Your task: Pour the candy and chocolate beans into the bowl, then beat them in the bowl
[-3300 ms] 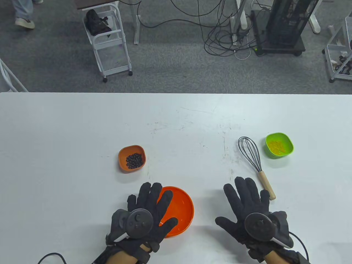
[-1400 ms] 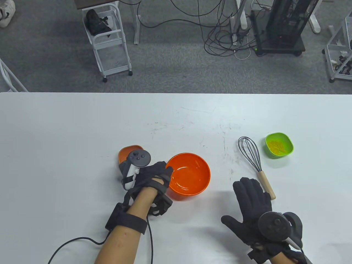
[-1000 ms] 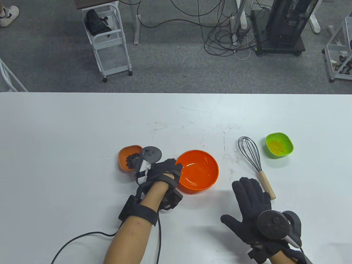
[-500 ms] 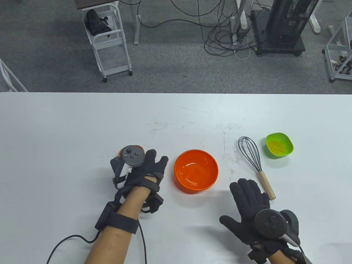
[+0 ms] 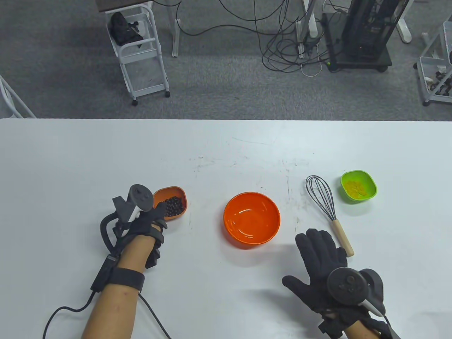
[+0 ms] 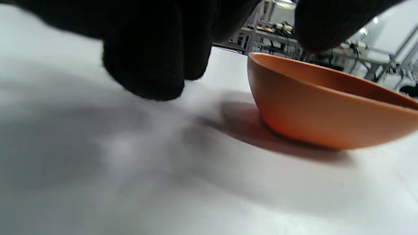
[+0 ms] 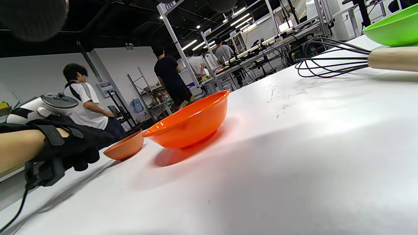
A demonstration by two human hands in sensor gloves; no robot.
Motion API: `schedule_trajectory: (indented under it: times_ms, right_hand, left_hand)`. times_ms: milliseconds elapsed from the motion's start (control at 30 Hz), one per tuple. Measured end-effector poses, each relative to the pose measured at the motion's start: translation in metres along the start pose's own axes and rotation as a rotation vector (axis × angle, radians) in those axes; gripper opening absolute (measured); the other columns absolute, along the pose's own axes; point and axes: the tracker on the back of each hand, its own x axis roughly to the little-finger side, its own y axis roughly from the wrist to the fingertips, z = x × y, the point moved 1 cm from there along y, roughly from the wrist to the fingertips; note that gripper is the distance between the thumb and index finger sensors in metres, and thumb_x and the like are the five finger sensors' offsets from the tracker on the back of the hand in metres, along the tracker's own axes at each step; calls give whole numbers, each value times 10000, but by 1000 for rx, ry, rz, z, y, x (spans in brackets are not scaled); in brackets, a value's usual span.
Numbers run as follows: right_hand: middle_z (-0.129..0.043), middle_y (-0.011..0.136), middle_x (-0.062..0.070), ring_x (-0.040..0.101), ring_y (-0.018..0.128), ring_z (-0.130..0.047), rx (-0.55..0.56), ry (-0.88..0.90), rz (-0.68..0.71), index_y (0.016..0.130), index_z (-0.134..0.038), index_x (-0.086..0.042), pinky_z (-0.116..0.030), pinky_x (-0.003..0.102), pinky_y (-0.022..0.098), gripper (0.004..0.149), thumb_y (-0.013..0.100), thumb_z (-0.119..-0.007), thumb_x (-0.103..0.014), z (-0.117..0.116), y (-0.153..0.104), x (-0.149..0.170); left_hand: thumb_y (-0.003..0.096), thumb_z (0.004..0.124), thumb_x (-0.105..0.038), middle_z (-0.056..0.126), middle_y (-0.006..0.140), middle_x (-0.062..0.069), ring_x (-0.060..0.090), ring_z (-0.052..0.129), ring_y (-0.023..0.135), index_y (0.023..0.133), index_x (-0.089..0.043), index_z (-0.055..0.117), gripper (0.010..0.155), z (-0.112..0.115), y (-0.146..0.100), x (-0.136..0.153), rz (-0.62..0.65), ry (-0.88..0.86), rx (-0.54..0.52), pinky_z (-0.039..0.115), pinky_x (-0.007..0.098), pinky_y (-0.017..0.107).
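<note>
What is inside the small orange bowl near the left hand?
The small orange square bowl holds dark round chocolate beans, piled toward its right side. The gloved left hand covers its lower-left rim, so that corner of the inside cannot be seen.

The white worktop [image 5: 106, 159] is holding a big orange bowl [image 5: 251, 219]; left, a small orange bowl [image 5: 170, 202]; right, a whisk [image 5: 326, 210] and green bowl [image 5: 358, 186].

Grey carpet floor [image 5: 219, 88], white trolley [image 5: 139, 53], tangled cables [image 5: 286, 42], black equipment stand [image 5: 363, 35]
</note>
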Motion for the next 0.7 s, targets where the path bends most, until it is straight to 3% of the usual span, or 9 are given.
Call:
schedule_trajectory:
  times_ms: [133, 300, 500, 700]
  right_hand:
    - [-222, 1214, 201, 557, 1073, -218, 13, 0, 7, 1162, -203, -261, -333, 888, 584, 1004, 442, -637, -809, 1, -1, -1]
    - [-223, 1214, 199, 557, 1073, -220, 17, -2, 17, 1162, -206, -260, -334, 887, 585, 1002, 443, -638, -807, 1, -1, -3]
    - [-225, 1214, 202, 558, 1073, -223, 18, 3, 26, 1163, -206, -258, -333, 888, 585, 1005, 443, -640, -807, 1, -2, -4]
    - [-224, 1214, 199, 557, 1074, -221, 16, 0, 35, 1162, -205, -260, -333, 887, 587, 1002, 443, -639, -806, 0, -3, -6]
  left_hand:
    - [486, 743, -698, 973, 698, 120, 279, 1015, 277, 1081, -217, 567, 785, 8, 8, -4, 1, 58, 33, 879, 343, 95]
    - [500, 762, -628, 1033, 576, 85, 248, 1020, 182, 1019, -173, 663, 698, 13, 18, -8, -30, -14, 64, 876, 339, 45]
    - [513, 778, -519, 1058, 462, 39, 210, 994, 90, 925, -153, 772, 551, 11, 23, -12, -52, -22, 37, 874, 346, 18]
    - [506, 801, -487, 1056, 410, 19, 187, 978, 48, 872, -134, 805, 508, 12, 28, -14, -65, -56, 36, 872, 343, 1]
